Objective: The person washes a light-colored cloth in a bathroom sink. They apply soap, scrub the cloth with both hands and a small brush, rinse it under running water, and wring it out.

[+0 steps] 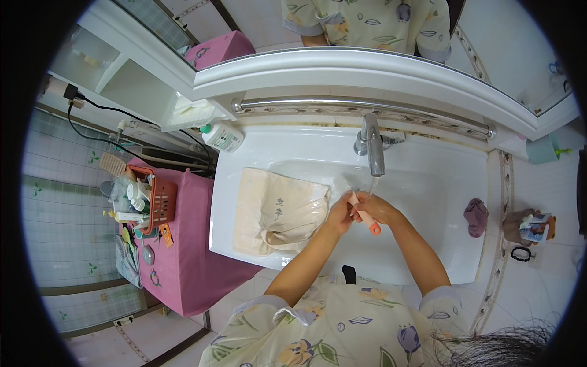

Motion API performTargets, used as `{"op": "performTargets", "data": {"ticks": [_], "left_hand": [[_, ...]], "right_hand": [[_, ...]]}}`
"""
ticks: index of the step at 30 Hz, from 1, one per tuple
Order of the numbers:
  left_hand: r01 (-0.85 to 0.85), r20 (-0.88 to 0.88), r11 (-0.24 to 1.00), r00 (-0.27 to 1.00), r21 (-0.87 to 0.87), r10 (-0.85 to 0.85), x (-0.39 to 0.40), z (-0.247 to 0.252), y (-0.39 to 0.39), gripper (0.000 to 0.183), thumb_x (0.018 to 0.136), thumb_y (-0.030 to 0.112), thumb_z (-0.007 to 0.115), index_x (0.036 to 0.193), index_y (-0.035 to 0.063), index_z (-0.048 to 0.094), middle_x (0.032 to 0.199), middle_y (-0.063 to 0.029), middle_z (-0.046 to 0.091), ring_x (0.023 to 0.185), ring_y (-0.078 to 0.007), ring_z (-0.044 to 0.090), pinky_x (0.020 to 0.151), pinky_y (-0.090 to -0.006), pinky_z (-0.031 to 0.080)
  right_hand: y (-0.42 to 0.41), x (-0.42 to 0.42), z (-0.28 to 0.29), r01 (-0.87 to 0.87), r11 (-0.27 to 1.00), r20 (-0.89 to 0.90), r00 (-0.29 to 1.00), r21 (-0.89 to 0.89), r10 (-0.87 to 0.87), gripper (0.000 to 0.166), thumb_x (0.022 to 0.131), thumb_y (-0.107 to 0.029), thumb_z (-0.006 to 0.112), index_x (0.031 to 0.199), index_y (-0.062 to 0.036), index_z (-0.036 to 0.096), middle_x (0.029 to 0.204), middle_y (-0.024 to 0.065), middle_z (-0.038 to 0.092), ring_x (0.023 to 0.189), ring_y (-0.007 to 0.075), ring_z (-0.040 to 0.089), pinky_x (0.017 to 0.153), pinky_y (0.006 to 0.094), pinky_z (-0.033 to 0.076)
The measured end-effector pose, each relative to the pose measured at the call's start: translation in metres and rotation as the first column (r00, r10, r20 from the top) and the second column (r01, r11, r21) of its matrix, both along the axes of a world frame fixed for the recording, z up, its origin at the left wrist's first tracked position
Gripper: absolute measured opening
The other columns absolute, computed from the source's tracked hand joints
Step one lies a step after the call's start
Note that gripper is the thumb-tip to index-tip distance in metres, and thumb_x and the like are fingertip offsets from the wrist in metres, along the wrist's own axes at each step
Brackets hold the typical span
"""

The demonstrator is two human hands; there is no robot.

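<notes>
Over the basin of a white washbasin (pixel 422 247), my left hand (pixel 340 213) and my right hand (pixel 372 208) are close together on a pale pink handle (pixel 365 215) with an orange-red end that has a hole. The handle slants down to the right; what its upper end carries is hidden or unclear. Water runs from the chrome tap (pixel 374 151) beside my right hand. To the left a wet cream cloth bag (pixel 284 208) with dark writing lies over the basin's left part, bunched near my left forearm.
A pump-less white bottle (pixel 222 137) with a green cap stands at the back left corner. A mauve cloth (pixel 476 217) lies on the right rim. Left, a pink-covered surface (pixel 195 247) holds a red basket (pixel 164 202) of bottles. A chrome rail (pixel 321 102) spans the back wall.
</notes>
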State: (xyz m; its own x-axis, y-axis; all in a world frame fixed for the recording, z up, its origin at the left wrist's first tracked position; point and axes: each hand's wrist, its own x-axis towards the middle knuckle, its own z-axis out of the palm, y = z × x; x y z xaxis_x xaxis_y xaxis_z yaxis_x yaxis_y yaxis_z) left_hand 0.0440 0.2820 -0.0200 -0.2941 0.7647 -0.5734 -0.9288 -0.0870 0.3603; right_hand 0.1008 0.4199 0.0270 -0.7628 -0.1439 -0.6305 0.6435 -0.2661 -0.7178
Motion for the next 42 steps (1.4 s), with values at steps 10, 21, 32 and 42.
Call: {"op": "performTargets", "data": {"ticks": [10, 21, 32, 42], "left_hand": [[-0.086, 0.002, 0.994, 0.996, -0.06, 0.086, 0.027, -0.011, 0.016, 0.014, 0.087, 0.014, 0.053, 0.097, 0.0046, 0.056, 0.081, -0.0082, 0.061, 0.06, -0.0185, 0.055, 0.056, -0.0328, 0.047], [-0.083, 0.049, 0.985, 0.995, -0.154, 0.092, 0.032, -0.015, 0.003, 0.015, 0.085, 0.014, 0.058, 0.093, 0.0023, 0.054, 0.081, -0.0064, 0.06, 0.067, -0.0147, 0.056, 0.062, -0.0272, 0.046], [-0.096, -0.02, 0.969, 0.995, -0.229, 0.094, 0.045, 0.003, 0.014, 0.029, 0.075, 0.015, 0.071, 0.09, 0.0071, 0.048, 0.083, -0.0033, 0.057, 0.074, -0.012, 0.058, 0.068, -0.0231, 0.045], [-0.104, -0.014, 0.979, 0.995, -0.174, 0.103, 0.049, 0.007, 0.008, 0.033, 0.077, 0.016, 0.07, 0.101, 0.0062, 0.05, 0.092, -0.0029, 0.058, 0.085, -0.0117, 0.056, 0.079, -0.0239, 0.044]], "right_hand": [[0.0, 0.038, 0.019, 0.101, 0.992, 0.071, 0.992, 0.079, -0.107, 0.011, 0.089, -0.01, 0.043, 0.096, -0.0022, 0.046, 0.07, 0.004, 0.048, 0.052, 0.0121, 0.047, 0.045, 0.0256, 0.041], [-0.001, 0.044, 0.032, -0.044, 0.991, 0.026, 0.999, 0.127, 0.041, 0.015, 0.086, -0.006, 0.043, 0.098, 0.0012, 0.046, 0.07, 0.0085, 0.054, 0.053, 0.0171, 0.057, 0.051, 0.0309, 0.05], [0.002, 0.07, 0.036, 0.143, 0.988, 0.092, 0.985, 0.049, -0.147, 0.017, 0.086, -0.007, 0.044, 0.099, 0.0006, 0.05, 0.075, 0.0077, 0.055, 0.06, 0.0149, 0.056, 0.054, 0.0291, 0.05], [-0.002, 0.079, 0.04, 0.177, 0.983, 0.083, 0.98, 0.041, -0.18, 0.031, 0.081, -0.004, 0.045, 0.112, -0.0016, 0.049, 0.075, 0.0043, 0.052, 0.053, 0.0106, 0.048, 0.048, 0.025, 0.042]]}}
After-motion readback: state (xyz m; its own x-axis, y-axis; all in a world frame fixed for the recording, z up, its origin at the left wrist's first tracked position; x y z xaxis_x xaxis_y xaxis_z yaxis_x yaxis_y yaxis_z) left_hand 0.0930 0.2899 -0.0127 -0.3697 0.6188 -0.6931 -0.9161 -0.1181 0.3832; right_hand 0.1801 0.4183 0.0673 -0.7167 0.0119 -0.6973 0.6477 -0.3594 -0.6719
